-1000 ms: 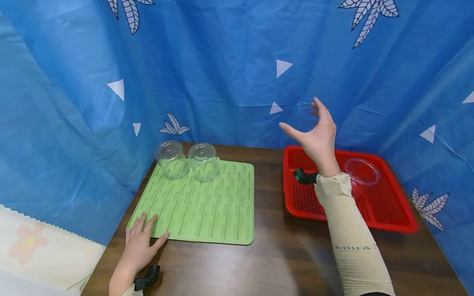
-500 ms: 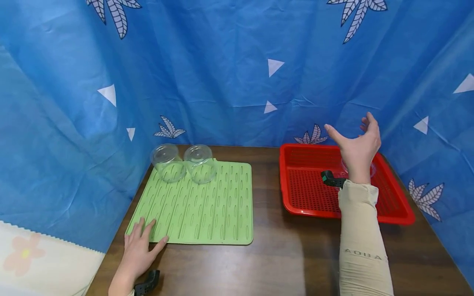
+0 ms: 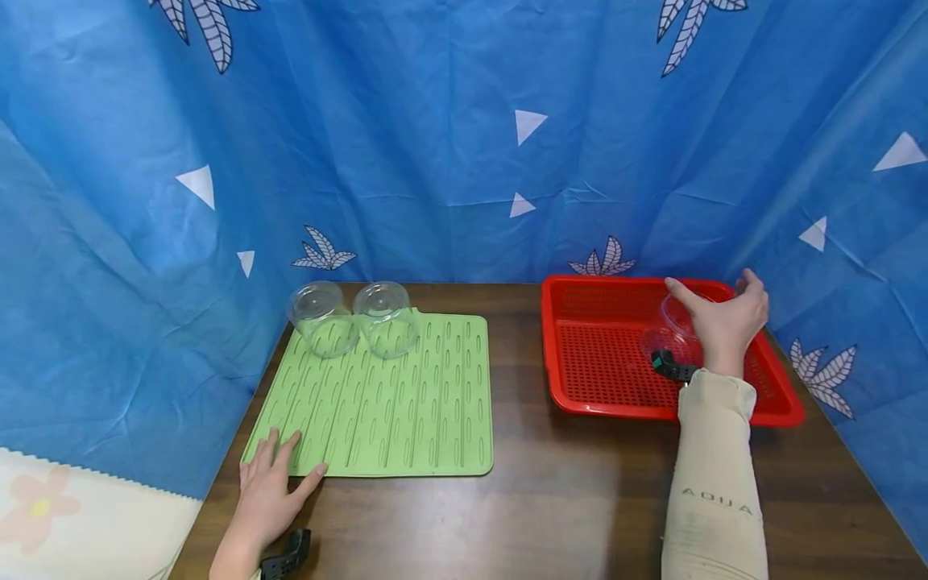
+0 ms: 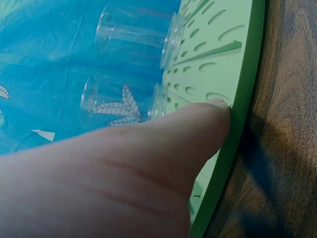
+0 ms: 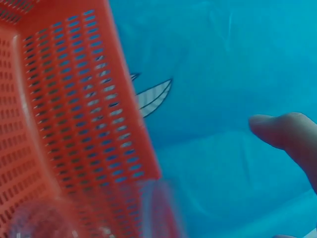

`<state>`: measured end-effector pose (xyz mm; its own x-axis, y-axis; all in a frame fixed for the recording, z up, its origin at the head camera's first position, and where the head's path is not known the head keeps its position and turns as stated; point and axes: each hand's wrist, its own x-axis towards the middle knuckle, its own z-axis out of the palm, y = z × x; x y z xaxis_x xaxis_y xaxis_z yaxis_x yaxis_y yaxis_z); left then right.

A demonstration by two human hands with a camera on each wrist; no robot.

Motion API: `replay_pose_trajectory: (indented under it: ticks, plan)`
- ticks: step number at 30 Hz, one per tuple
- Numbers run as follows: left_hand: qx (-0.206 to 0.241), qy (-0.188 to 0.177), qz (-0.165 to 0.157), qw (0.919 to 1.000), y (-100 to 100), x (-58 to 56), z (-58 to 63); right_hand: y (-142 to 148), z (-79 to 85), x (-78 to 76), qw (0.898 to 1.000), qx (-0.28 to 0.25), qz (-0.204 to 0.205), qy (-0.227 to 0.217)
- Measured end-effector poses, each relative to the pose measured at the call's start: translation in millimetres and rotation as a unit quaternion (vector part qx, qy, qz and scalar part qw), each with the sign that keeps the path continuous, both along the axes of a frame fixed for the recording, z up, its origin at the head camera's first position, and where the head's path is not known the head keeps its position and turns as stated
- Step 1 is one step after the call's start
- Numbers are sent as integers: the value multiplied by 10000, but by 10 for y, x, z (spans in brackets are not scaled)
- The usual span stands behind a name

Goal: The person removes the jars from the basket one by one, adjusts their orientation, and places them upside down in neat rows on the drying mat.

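Observation:
My left hand [image 3: 264, 495] rests with spread fingers on the near left corner of a green ridged drying mat [image 3: 406, 427]. In the left wrist view its thumb [image 4: 208, 116] touches the mat's edge. At the mat's back left, two clear plastic jars [image 3: 322, 322] stand side by side, apparently mouth down. Over the right part of a red slotted basket [image 3: 594, 366] is my right hand [image 3: 728, 326], thumb and fingers spread wide. A clear container [image 3: 663, 342] lies in the basket beneath it, partly hidden by the hand and blurred in the right wrist view.
The brown wooden table [image 3: 536, 499] shows between mat and basket and along the front. A blue patterned curtain [image 3: 449, 161] hangs behind and around the sides. Pale floral cloth [image 3: 87, 515] lies at the lower left.
My right hand has moved right, then down toward the clear container in the basket. The left hand stays on the mat's corner. The head view has shifted slightly.

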<state>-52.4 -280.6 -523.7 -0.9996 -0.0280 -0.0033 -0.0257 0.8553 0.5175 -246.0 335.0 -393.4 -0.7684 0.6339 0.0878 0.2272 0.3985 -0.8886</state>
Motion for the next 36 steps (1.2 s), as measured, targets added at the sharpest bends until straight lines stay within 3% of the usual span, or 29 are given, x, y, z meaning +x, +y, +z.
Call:
replay_pose_trajectory:
  ticks: [7,20,36]
  plan:
    - [17,22,-20,10000,2,11,13,97,-184,44,9979,78,374,-528]
    - [44,-10,-23,10000,-3,11,30,243,-296,115,9861,-311,1072,-1232]
    - [-38,66,5,10000,6,20,41,211,-290,161,9810,-461,952,-1629]
